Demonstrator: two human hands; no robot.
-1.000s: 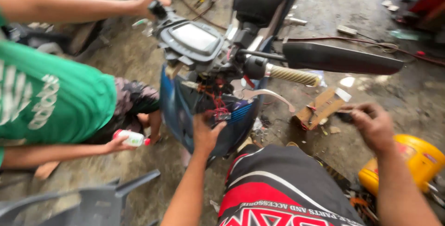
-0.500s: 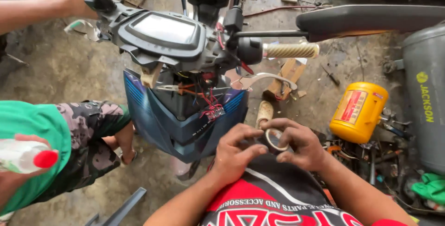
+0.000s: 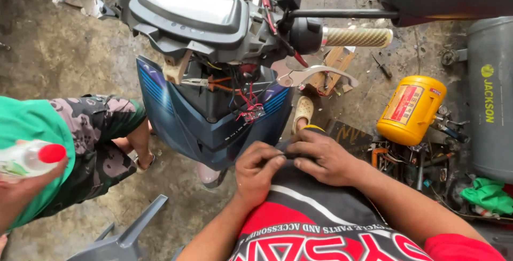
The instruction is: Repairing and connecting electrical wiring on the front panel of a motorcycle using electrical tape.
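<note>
My left hand (image 3: pixel 260 171) and my right hand (image 3: pixel 322 156) meet in front of my chest. Both pinch a small dark roll of tape (image 3: pixel 290 149), which my fingers mostly hide. Just beyond them stands a scooter with its blue front panel (image 3: pixel 181 122) opened up. Red wires (image 3: pixel 249 105) hang loose over the panel, under the grey instrument display (image 3: pixel 191 3). A ribbed handlebar grip (image 3: pixel 356 37) and a silver brake lever (image 3: pixel 320 73) stick out to the right.
A co-worker in a green shirt and camouflage shorts (image 3: pixel 93 132) crouches at the left, holding a bottle with a red cap (image 3: pixel 33 156). A yellow canister (image 3: pixel 411 109), a grey tank (image 3: pixel 489 100), a green cloth (image 3: pixel 489 194) and scattered tools lie right. A grey plastic panel (image 3: pixel 124 234) lies on the floor.
My left hand came back from the scooter's wiring and my right hand from the floor at the right. Both now close on the tape roll, nearer my chest.
</note>
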